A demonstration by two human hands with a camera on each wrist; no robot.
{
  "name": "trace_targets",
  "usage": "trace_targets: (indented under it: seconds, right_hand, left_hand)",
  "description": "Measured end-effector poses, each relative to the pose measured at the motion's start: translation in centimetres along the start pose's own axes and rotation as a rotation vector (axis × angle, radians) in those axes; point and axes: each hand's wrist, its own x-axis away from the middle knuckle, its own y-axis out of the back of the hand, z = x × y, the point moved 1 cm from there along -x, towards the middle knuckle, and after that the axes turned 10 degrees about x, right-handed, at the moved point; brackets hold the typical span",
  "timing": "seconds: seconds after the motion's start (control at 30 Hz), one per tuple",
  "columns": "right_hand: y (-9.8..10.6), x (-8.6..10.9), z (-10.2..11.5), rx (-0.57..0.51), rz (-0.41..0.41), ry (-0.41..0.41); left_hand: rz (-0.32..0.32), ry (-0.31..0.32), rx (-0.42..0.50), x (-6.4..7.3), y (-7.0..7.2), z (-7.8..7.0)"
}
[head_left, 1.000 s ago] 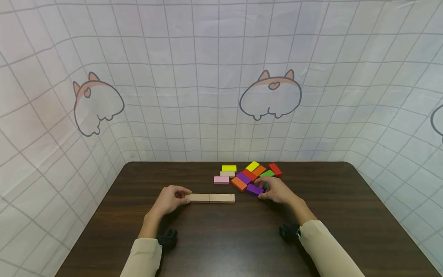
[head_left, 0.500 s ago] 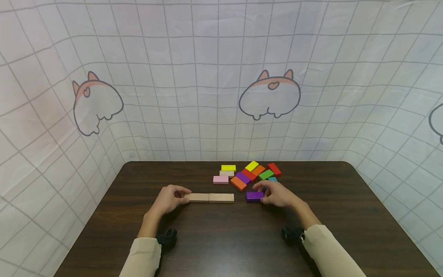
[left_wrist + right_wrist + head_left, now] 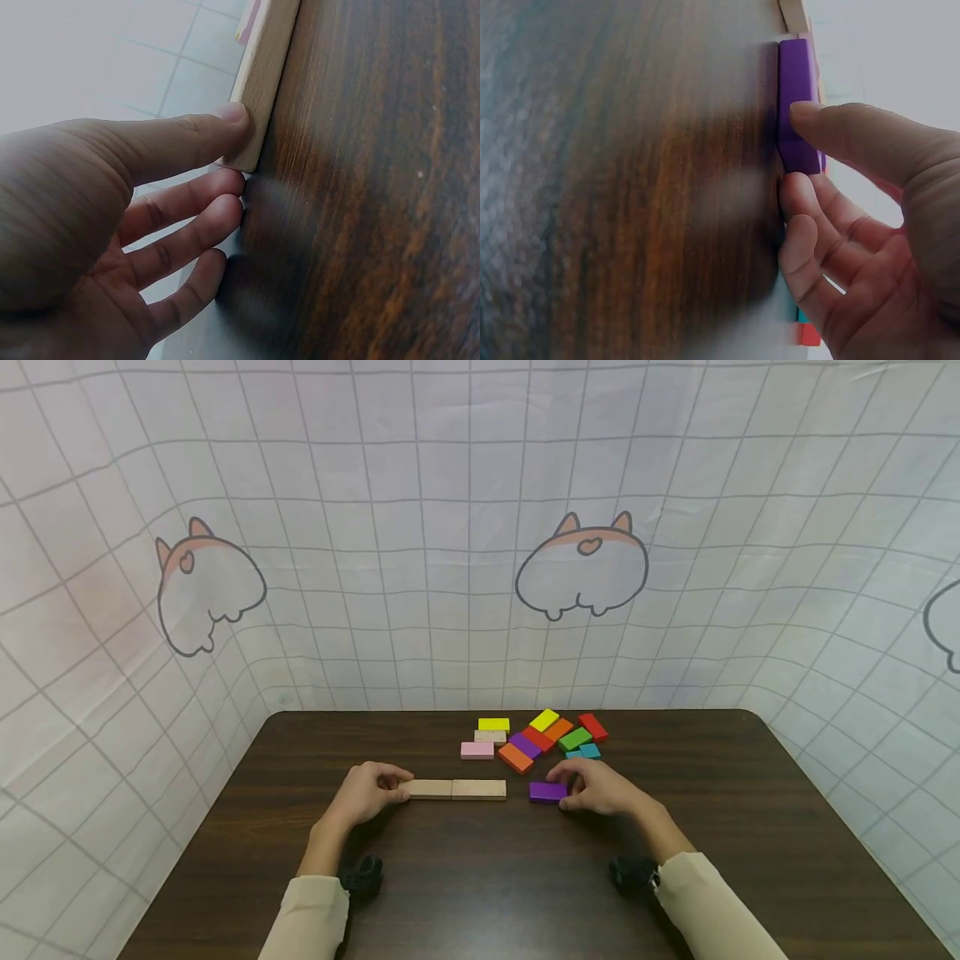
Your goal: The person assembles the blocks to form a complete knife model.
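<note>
Two plain wooden blocks lie end to end in a row on the dark table; the right one [image 3: 480, 789] meets the left one [image 3: 430, 789] at a thin seam. My left hand [image 3: 371, 792] pinches the row's left end, thumb on the near side, as the left wrist view shows of the wooden block [image 3: 264, 82]. With thumb and fingers my right hand [image 3: 600, 787] grips the right end of a purple block [image 3: 547, 792]. This block lies flat, roughly in line with the row, a short gap from its right end. In the right wrist view the thumb presses the purple block's [image 3: 798, 97] near side.
Behind the row lie a pink block [image 3: 477, 750], a pale block [image 3: 491, 737] and a yellow block [image 3: 493, 724]. Several coloured blocks, among them an orange one [image 3: 516, 757], a green one [image 3: 575, 739] and a red one [image 3: 593, 727], cluster behind the right hand. A white grid-patterned cloth [image 3: 450, 635] hangs behind the table [image 3: 480, 885].
My right hand has drawn the purple block from the cluster toward me and turned it from slanted to nearly parallel with the wooden row. The left hand stays at the row's end.
</note>
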Motion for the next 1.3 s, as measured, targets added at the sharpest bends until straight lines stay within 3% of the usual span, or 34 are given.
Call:
trace_targets:
  seconds: [0.57, 1.3]
  right_hand:
    - [-0.3, -1.1, 0.6, 0.025, -0.001, 0.011]
    - [-1.2, -2.6, 2.4, -0.005, -0.017, -0.045]
  left_hand:
    - [-0.005, 0.001, 0.003, -0.2, 0.1, 0.0]
    - [-0.002, 0.009, -0.001, -0.1, 0.0, 0.0]
